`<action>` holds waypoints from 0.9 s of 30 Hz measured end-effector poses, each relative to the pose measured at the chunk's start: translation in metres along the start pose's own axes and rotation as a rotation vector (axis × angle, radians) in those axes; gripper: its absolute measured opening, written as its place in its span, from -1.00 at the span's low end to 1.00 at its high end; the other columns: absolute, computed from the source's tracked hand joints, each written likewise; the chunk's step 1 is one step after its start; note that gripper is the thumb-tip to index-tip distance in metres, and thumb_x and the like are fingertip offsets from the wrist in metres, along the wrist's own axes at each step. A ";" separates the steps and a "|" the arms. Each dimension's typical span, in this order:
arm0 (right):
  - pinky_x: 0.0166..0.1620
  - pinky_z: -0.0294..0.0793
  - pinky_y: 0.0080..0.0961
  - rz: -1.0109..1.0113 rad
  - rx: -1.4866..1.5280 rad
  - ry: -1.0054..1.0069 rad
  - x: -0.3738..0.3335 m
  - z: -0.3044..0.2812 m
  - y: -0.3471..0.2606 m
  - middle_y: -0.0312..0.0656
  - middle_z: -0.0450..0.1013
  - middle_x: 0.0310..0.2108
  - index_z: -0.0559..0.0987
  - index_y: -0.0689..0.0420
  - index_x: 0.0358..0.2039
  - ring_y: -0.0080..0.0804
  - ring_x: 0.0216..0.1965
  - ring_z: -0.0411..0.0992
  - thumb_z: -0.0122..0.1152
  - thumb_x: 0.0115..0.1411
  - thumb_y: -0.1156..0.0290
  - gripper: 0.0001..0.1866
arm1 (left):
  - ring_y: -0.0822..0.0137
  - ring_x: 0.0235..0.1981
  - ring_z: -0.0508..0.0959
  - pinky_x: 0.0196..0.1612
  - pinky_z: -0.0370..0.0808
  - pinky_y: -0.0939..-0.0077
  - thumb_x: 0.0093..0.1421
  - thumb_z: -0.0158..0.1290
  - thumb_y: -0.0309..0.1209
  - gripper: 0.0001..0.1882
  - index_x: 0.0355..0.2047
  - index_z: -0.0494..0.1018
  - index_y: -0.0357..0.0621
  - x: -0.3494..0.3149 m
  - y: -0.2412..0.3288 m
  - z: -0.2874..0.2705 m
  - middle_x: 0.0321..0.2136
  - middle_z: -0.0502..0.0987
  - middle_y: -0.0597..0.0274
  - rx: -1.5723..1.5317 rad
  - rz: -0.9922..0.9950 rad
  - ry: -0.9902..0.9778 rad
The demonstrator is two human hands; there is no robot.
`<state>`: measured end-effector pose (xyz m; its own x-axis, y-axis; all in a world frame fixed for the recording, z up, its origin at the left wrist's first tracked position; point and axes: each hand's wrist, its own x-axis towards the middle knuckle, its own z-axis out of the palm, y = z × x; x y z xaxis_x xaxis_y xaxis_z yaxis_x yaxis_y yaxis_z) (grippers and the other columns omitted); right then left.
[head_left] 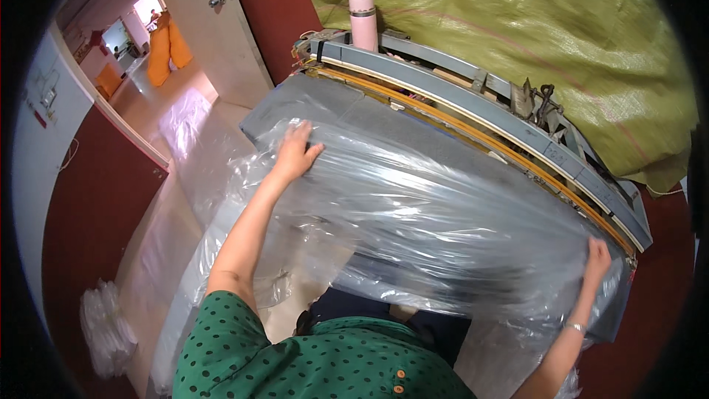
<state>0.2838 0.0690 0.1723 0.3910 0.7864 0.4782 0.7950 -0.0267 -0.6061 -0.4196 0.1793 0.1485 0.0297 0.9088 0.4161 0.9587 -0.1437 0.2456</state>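
A wide sheet of clear plastic film (413,203) lies stretched and wrinkled across a grey-topped bench (354,107) in front of me. My left hand (298,151) rests on the film's left part, with the thumb apart from the fingers. At the far right end, my right hand (597,258) is closed on the film's edge, and creases run from it across the sheet. Film also hangs over the bench's near edge toward my body and spills down on the left.
Behind the bench top runs a long grey metal bar (473,103) with an orange strip (443,125). A pink flask (362,22) stands at its left end. Green-yellow sheeting (517,37) hangs behind. Bundled film (107,329) lies lower left, near an open door (210,22).
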 end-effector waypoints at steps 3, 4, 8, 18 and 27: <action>-0.41 0.24 -0.66 0.066 -0.129 0.028 -0.033 -0.067 0.077 -0.34 0.28 -0.64 0.42 0.29 -0.53 -0.63 -0.53 0.17 0.06 0.07 0.40 -0.81 | -0.05 0.08 0.13 0.07 0.11 0.19 -0.02 0.04 -0.17 -0.33 0.05 0.12 -0.23 -0.018 0.045 -0.011 0.04 0.17 -0.06 -0.037 0.113 -0.058; -0.41 0.24 -0.65 0.098 -0.152 0.051 -0.042 -0.077 0.088 -0.33 0.26 -0.65 0.40 0.29 -0.53 -0.63 -0.54 0.15 0.04 0.09 0.38 -0.79 | -0.06 0.07 0.14 0.07 0.11 0.19 -0.03 0.05 -0.17 -0.30 0.07 0.09 -0.21 -0.025 0.056 -0.017 0.05 0.15 -0.05 -0.070 0.169 -0.088; -0.40 0.24 -0.64 0.124 -0.169 0.068 -0.054 -0.098 0.107 -0.32 0.28 -0.65 0.40 0.29 -0.52 -0.62 -0.54 0.15 0.02 0.10 0.33 -0.75 | 0.00 -0.05 0.28 -0.05 0.27 0.22 -0.03 0.03 -0.14 -0.27 0.12 0.02 -0.02 -0.024 0.090 -0.040 0.08 0.13 0.08 0.027 0.212 -0.185; -0.39 0.26 -0.60 0.127 -0.196 0.105 -0.051 -0.102 0.122 -0.26 0.31 -0.64 0.40 0.28 -0.51 -0.57 -0.54 0.17 0.02 0.11 0.28 -0.72 | 0.16 -0.29 0.40 -0.35 0.41 0.32 -0.02 0.00 -0.12 -0.51 -0.09 0.30 -0.03 0.017 0.080 -0.028 -0.35 0.39 0.21 0.183 0.205 -0.145; -0.37 0.26 -0.61 0.148 -0.168 0.089 -0.049 -0.105 0.133 -0.24 0.32 -0.62 0.42 0.28 -0.47 -0.55 -0.53 0.19 0.02 0.11 0.26 -0.71 | 0.18 -0.21 0.34 -0.23 0.30 0.33 -0.02 -0.01 -0.11 -0.58 -0.24 0.41 -0.15 0.006 0.065 -0.034 -0.28 0.41 0.16 0.252 0.404 -0.040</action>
<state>0.4188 -0.0374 0.1350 0.5428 0.7087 0.4507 0.7888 -0.2460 -0.5633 -0.3668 0.1618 0.1965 0.4202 0.8150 0.3990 0.9068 -0.3934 -0.1513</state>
